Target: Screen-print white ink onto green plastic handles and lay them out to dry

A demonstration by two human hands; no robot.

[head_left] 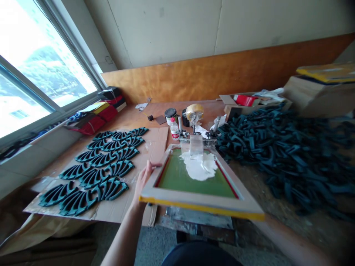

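A flat screen frame [244,195] with a green mesh [180,177] is raised in front of me, its yellow-taped edge toward me. A white puddle of paste [198,170] lies on the mesh beneath a pale squeegee-like block [196,147]. My left hand [143,179] is closed against the frame's left side, some fingers hidden by it. Only my right forearm [288,236] shows at the near right corner; that hand is hidden behind the frame. Left of the frame, dark green fan-shaped pieces [94,170] lie in rows on cardboard [149,147].
A large heap of dark green pieces [288,147] covers the right side. Behind the frame stand a bottle [174,129], a dark-lidded tub [170,115], a tape roll [194,110] and metal clamps [212,135]. Below the frame is a metal-edged platform [199,218].
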